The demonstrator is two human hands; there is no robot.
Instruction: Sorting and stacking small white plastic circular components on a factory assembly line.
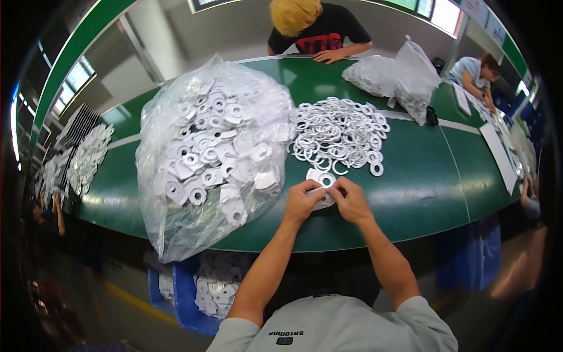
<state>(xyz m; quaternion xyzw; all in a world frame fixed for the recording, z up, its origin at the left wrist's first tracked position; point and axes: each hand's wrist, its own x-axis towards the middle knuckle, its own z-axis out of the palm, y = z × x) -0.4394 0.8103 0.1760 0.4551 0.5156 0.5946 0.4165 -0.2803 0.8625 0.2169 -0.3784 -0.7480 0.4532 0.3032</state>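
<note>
My left hand point(302, 201) and my right hand point(352, 201) meet near the front edge of the green table. Their fingers pinch a small white plastic part point(322, 203) between them, mostly hidden by the fingertips. Just beyond the fingers lies another white plastic part with a round hole point(316, 175). Behind it spreads a heap of white plastic rings point(338, 132). To the left, a large clear plastic bag point(164, 226) lies open, full of white plastic parts with round holes point(205, 149).
Filled clear bags point(413, 76) sit at the table's far right. A person in a black shirt point(328, 26) leans at the far edge; another person point(475, 76) works at the right. Below the front edge stands a blue bin point(187, 299) holding white parts. More parts point(91, 155) lie far left.
</note>
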